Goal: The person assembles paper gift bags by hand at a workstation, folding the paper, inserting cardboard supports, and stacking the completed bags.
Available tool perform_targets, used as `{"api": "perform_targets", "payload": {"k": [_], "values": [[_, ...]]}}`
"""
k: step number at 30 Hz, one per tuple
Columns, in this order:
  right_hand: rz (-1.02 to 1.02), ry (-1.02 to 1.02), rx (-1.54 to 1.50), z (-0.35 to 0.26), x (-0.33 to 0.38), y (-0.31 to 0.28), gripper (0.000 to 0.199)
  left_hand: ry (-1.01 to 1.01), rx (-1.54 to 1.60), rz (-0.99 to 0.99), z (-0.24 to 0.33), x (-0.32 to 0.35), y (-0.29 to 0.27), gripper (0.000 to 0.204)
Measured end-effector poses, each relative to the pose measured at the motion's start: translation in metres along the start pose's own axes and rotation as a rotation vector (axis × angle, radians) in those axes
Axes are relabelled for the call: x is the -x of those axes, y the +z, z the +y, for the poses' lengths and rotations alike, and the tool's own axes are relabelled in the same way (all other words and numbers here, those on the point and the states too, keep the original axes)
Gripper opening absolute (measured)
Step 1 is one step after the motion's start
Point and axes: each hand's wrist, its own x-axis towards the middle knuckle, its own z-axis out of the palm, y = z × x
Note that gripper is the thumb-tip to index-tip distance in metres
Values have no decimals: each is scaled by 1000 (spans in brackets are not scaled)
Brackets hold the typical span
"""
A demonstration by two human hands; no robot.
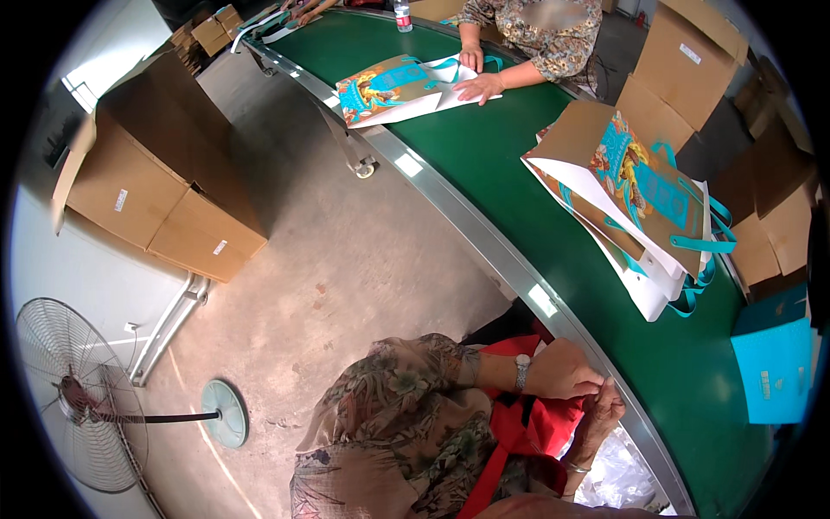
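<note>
My left hand (pixel 569 369), with a watch at the wrist, is closed with its fingertips pinched together at the near edge of the green conveyor belt (pixel 493 160). Against it, my right hand (pixel 603 410), wearing a bracelet, is closed too. The fingertips of both meet, and whatever they pinch is hidden or too small to name. Under them are a red apron (pixel 549 422) and crumpled clear plastic (pixel 616 474). Ahead on the belt lies a stack of brown paper gift bags (pixel 644 186) with colourful print and turquoise handles.
Across the belt, a person's hands (pixel 481 85) rest on another gift bag (pixel 389 86). A bottle (pixel 403 16) stands farther up. Turquoise boxes (pixel 772 368) sit at right. Large cartons (pixel 164 186) stand at left, near a floor fan (pixel 78 394). A metal rail edges the belt.
</note>
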Motion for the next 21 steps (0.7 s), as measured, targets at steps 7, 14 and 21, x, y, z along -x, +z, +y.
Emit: {"api": "perform_targets", "payload": {"k": [7, 14, 21], "values": [[-70, -111, 59, 1, 18, 9, 45, -65, 296, 29, 3, 16, -6, 15], [-218, -38, -282, 6, 29, 28, 53, -610, 1187, -179, 7, 20, -18, 24], [-363, -65, -366, 8, 21, 24, 32, -648, 1199, -203, 1, 34, -13, 21]]}}
